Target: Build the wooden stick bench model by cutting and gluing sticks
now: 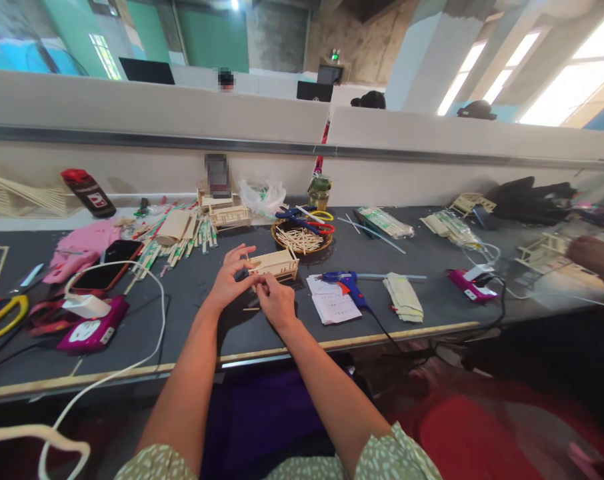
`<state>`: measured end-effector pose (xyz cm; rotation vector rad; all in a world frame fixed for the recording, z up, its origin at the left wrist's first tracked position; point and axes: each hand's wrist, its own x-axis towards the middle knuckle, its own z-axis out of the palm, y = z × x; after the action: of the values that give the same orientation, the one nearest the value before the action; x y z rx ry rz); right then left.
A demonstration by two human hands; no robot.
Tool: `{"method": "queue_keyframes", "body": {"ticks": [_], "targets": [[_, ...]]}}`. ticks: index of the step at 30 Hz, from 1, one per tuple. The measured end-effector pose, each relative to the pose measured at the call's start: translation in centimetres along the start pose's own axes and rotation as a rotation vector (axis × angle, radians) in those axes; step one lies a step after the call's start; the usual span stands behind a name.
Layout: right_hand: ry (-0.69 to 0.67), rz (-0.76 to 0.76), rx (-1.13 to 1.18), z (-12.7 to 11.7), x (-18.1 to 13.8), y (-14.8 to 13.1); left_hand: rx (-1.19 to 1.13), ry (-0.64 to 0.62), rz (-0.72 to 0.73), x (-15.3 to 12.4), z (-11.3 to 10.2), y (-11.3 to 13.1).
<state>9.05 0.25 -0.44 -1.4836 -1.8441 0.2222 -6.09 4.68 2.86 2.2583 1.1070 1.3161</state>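
A small model made of wooden sticks [278, 263] rests on the dark table in front of me. My left hand [232, 275] is at its left end, thumb and fingers curved around that end and steadying it. Close beside the left thumb, my right hand [277, 301] is closed in a pinch at the model's front left corner. Whatever sits between the right fingertips is hidden. A loose wooden stick [251, 309] lies on the table just below the hands. Behind the model stands a wicker basket [302, 252] with short sticks and scissors.
A blue glue gun [346, 285] lies on a written paper [333, 308], beside a folded cloth [405, 297]. Purple power strips [95, 323], a phone [109, 265] and stick bundles [182, 230] spread leftward. A white cable [163, 313] loops over the table edge. Another person's hand [595, 257] is at far right.
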Motion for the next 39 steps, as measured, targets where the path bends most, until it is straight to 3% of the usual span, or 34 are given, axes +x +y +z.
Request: {"method": "queue_keyframes", "body": {"ticks": [11,39], "targets": [[0.020,0.026,0.030,0.1,-0.4,0.2,-0.007,0.048,0.018,0.0,0.1,0.3],[-0.002,0.029,0.020,-0.2,-0.4,0.1,-0.119,0.011,-0.040,-0.1,0.1,-0.9]]}}
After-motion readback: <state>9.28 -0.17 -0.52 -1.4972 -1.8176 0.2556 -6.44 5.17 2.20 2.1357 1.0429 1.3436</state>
